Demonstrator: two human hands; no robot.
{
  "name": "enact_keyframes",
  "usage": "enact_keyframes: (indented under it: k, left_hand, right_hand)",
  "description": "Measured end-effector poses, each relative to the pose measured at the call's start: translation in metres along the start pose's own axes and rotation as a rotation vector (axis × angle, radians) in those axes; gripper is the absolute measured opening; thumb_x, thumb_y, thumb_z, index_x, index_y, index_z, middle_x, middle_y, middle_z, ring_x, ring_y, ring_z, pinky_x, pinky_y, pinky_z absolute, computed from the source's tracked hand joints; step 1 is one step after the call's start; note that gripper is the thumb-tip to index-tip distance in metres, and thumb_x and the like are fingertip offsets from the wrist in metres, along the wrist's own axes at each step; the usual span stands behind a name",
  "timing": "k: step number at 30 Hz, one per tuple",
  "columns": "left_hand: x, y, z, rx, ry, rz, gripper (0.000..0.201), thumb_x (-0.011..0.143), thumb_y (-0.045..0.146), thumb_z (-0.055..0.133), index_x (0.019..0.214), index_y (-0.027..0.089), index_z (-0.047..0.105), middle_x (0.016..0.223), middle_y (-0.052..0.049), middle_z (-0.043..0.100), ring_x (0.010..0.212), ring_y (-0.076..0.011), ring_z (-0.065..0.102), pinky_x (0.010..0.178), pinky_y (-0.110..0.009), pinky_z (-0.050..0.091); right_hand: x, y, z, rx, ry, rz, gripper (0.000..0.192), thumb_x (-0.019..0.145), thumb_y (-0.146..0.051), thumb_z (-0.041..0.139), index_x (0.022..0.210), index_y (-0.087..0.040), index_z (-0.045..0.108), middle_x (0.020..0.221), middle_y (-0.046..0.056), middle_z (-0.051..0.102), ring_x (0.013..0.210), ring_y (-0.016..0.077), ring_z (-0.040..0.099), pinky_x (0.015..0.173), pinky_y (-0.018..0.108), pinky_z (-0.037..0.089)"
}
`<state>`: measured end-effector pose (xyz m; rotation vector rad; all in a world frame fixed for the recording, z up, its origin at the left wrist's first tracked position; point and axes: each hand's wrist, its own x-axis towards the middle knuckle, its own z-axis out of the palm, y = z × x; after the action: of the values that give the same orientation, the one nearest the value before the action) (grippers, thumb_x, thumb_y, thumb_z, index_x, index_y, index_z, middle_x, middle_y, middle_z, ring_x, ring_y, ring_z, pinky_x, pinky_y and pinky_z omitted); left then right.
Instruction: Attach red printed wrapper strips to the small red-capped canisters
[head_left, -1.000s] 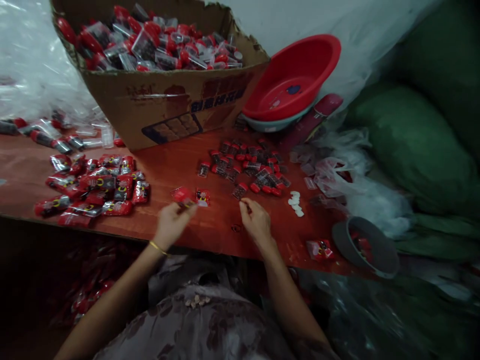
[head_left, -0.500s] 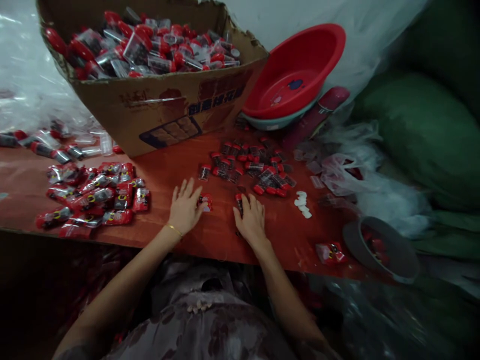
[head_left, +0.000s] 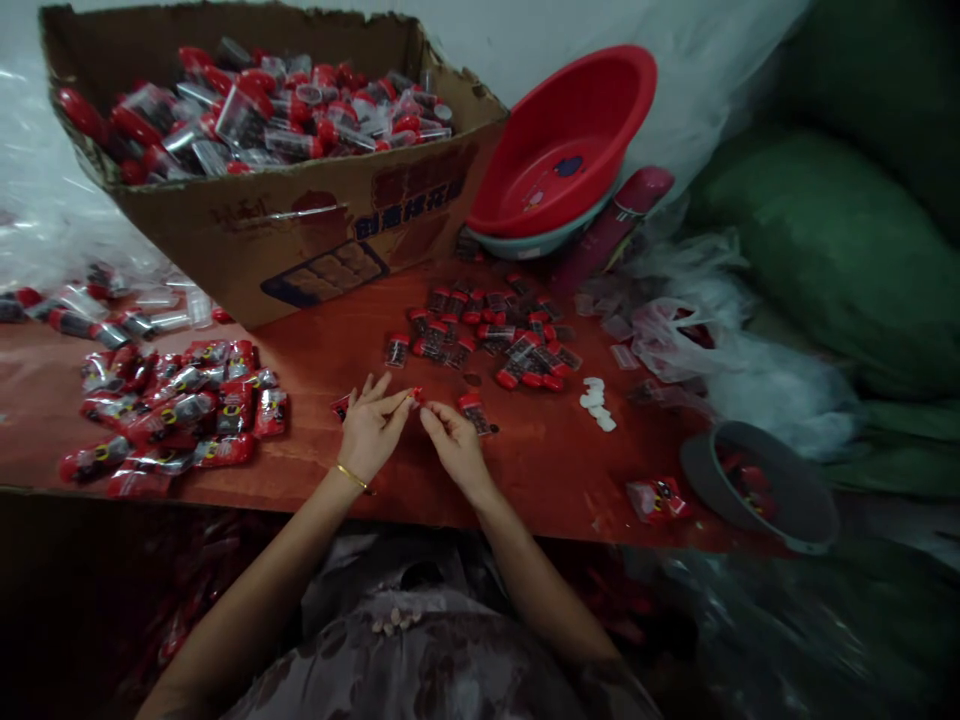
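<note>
Fingers of left hand and right hand pinched together on small red packet

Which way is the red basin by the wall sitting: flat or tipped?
Tipped. The red basin leans on edge, its hollow facing the camera, resting on another basin's pale rim.

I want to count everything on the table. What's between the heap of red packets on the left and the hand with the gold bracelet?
Nothing: in the head view, only bare red table lies between the red packets and the left hand.
</note>
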<state>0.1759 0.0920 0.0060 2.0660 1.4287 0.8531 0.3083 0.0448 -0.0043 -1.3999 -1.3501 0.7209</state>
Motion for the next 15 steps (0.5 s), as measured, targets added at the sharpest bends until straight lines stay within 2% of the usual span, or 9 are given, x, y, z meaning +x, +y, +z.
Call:
enact_keyframes:
  k: [2,5,8,10,12,15]
  left_hand:
    - [-0.003,0.006,-0.002,-0.150,-0.028,-0.019,0.030,0.085,0.034,0.049,0.108,0.028,0.067,0.128,-0.005,0.058,0.130,-0.0269,0.039,0.108,-0.051,0.025]
    - [-0.009,0.012,-0.003,-0.482,-0.039,-0.109,0.036,0.082,0.038,0.053,0.115,0.026,0.063,0.124,-0.004,0.061,0.124,-0.0225,0.047,0.106,-0.040,0.032]
    - [-0.015,0.017,-0.002,-0.828,-0.101,-0.403,0.047,0.073,0.052,0.061,0.106,0.018,0.066,0.104,-0.008,0.069,0.095,-0.0212,0.064,0.085,-0.034,0.049]
    - [-0.018,0.019,-0.003,-0.980,-0.185,-0.567,0.049,0.065,0.057,0.065,0.090,0.014,0.070,0.084,-0.008,0.072,0.073,-0.0182,0.065,0.068,-0.029,0.051]
    - [-0.019,0.019,-0.002,-1.047,-0.175,-0.559,0.043,0.059,0.052,0.072,0.078,0.014,0.071,0.075,-0.006,0.071,0.064,-0.0152,0.062,0.064,-0.027,0.050]
    - [-0.020,0.017,-0.001,-0.957,-0.051,-0.406,0.028,0.058,0.040,0.076,0.069,0.014,0.072,0.068,-0.003,0.070,0.063,-0.0133,0.059,0.065,-0.024,0.047]
  right_hand:
    - [0.004,-0.005,0.006,0.191,-0.021,0.072,0.027,0.085,-0.040,0.051,0.080,-0.017,0.064,0.074,0.000,0.064,0.069,0.0133,0.058,0.066,0.024,0.046]
    - [0.003,-0.008,0.008,0.319,0.034,0.116,0.026,0.081,-0.038,0.055,0.070,-0.017,0.063,0.065,-0.002,0.060,0.062,0.0113,0.053,0.062,0.022,0.043]
    - [-0.003,-0.008,0.004,0.360,0.083,0.122,0.023,0.080,-0.035,0.056,0.068,-0.017,0.064,0.063,-0.001,0.060,0.062,0.0115,0.053,0.063,0.023,0.042]
    - [-0.007,-0.009,0.001,0.368,0.066,0.124,0.022,0.080,-0.035,0.057,0.067,-0.017,0.064,0.063,-0.001,0.061,0.062,0.0117,0.053,0.063,0.023,0.042]
    - [-0.010,-0.009,0.001,0.379,0.040,0.139,0.022,0.079,-0.035,0.057,0.068,-0.017,0.063,0.065,-0.001,0.061,0.062,0.0117,0.053,0.063,0.023,0.042]
    - [-0.013,-0.008,0.004,0.379,0.022,0.166,0.022,0.079,-0.036,0.056,0.070,-0.017,0.062,0.065,-0.002,0.059,0.062,0.0112,0.052,0.063,0.023,0.042]
